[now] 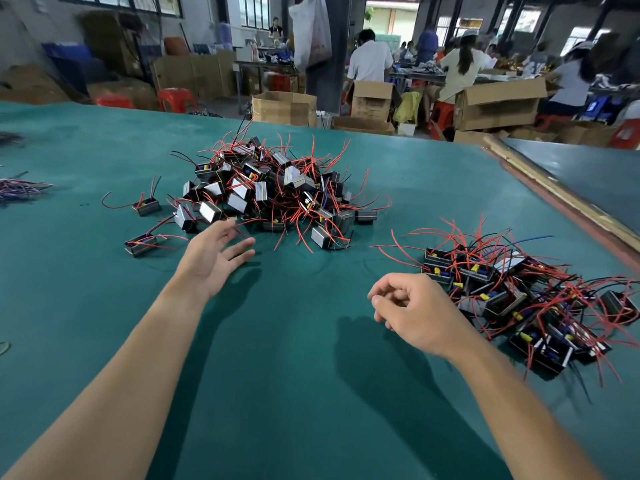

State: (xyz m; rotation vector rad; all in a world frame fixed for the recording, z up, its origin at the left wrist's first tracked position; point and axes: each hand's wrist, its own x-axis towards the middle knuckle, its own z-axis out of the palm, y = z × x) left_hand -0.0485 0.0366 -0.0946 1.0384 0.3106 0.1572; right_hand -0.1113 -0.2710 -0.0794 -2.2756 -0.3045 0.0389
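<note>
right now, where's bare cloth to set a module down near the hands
Bare green cloth lies between the left hand and right hand, and toward the near edge. Crowded: the big pile ahead and the right pile beside the right hand.

Wide green cloth-covered worktable (pixel 86 140). Beyond: open brown cardboard cartons (pixel 498 105), red plastic stools (pixel 175 98), dark square pillar (pixel 329 64). Tall paned windows (pixel 256 10) in pale back wall (pixel 204 12), daylight through. Workers (pixel 369 60) at far benches (pixel 415 76).

On a green felt table (pixel 294 393), large heap of black red-wired modules (pixel 273 188), second such heap (pixel 519 299) right of it and nearer, brown cardboard boxes (pixel 284 107) behind it.
</note>
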